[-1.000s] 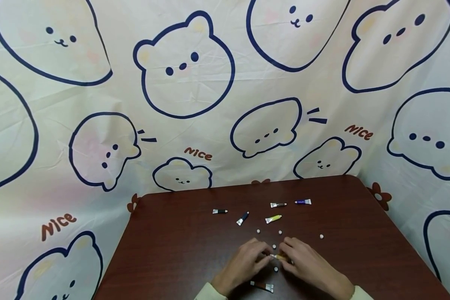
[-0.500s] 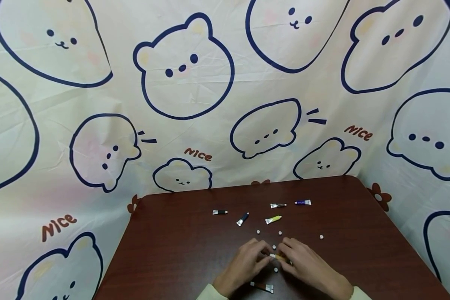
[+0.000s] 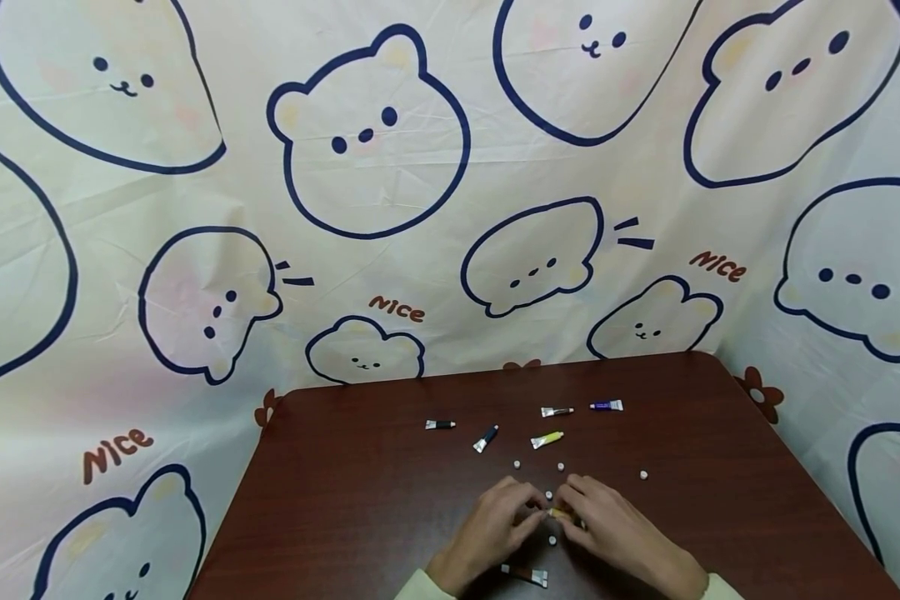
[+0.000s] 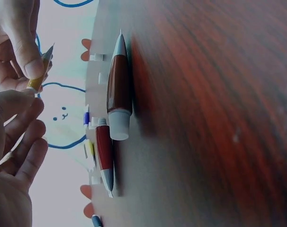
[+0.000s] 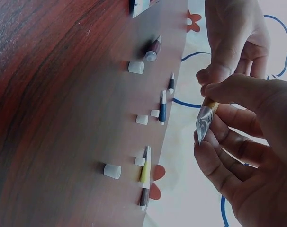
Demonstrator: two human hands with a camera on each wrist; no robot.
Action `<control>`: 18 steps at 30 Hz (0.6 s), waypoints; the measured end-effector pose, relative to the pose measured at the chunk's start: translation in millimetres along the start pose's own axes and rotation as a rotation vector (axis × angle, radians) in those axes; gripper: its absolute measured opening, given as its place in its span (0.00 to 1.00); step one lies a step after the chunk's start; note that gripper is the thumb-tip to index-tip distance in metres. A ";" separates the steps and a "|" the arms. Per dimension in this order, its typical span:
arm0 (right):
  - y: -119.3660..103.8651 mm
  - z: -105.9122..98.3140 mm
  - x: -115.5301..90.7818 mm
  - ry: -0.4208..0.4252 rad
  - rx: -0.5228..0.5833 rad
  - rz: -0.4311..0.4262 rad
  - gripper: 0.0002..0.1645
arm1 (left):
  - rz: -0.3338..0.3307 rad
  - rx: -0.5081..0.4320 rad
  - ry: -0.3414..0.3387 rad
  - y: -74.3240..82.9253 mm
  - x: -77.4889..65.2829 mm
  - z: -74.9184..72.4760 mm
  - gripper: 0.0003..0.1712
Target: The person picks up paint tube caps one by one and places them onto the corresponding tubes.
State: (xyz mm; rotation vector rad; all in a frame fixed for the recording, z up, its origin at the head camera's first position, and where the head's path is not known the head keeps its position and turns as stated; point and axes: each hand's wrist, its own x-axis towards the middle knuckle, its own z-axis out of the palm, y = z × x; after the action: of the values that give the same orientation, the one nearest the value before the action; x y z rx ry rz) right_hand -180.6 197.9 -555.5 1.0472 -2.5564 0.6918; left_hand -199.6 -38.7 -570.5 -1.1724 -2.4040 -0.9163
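Note:
My right hand point(image 3: 607, 521) holds a small ochre-yellow paint tube point(image 3: 558, 513) by its body. In the right wrist view the tube's flat silver end point(image 5: 205, 123) points away from the other hand, between thumb and fingers. My left hand point(image 3: 491, 521) meets it from the other side. Its thumb and forefinger pinch the tube's cap end, as the left wrist view shows, and the fingertips mostly hide the cap. The left hand's other fingers point(image 4: 30, 146) are loosely bent. Just below the hands a white cap point(image 3: 552, 541) sits on the table, another cap point(image 3: 549, 495) just above.
A brown paint tube point(image 3: 525, 575) lies at the table's near side. Farther back are black point(image 3: 440, 425), dark blue point(image 3: 486, 438), yellow point(image 3: 547, 440), dark brown point(image 3: 557, 412) and purple point(image 3: 606, 406) tubes. More white caps point(image 3: 643, 475) are scattered on the dark wooden table point(image 3: 330, 500), before a printed cloth.
Both hands stay in nearly the same place. The tube's pale cap end showed between the hands earlier; now the left fingertips cover more of it.

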 end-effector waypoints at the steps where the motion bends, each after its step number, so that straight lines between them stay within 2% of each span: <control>1: -0.1 -0.2 0.0 -0.005 0.004 0.003 0.13 | 0.004 -0.006 0.002 -0.4 -0.1 0.3 0.08; 7: -0.5 -0.2 1.1 -0.010 -0.001 0.006 0.10 | -0.001 -0.011 0.015 -2.0 -1.0 0.4 0.11; 13: 0.1 0.5 0.8 -0.004 0.001 -0.005 0.06 | -0.027 -0.031 0.005 -2.4 -1.9 -0.5 0.05; 18: -0.1 1.8 1.2 0.001 -0.003 -0.009 0.07 | 0.006 -0.031 -0.010 -2.4 -1.4 -0.7 0.06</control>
State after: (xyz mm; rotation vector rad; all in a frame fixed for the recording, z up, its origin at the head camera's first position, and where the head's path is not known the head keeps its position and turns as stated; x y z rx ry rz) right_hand -181.6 196.1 -556.5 1.0562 -2.5501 0.6853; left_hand -200.7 -41.1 -571.6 -1.1972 -2.4007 -0.9512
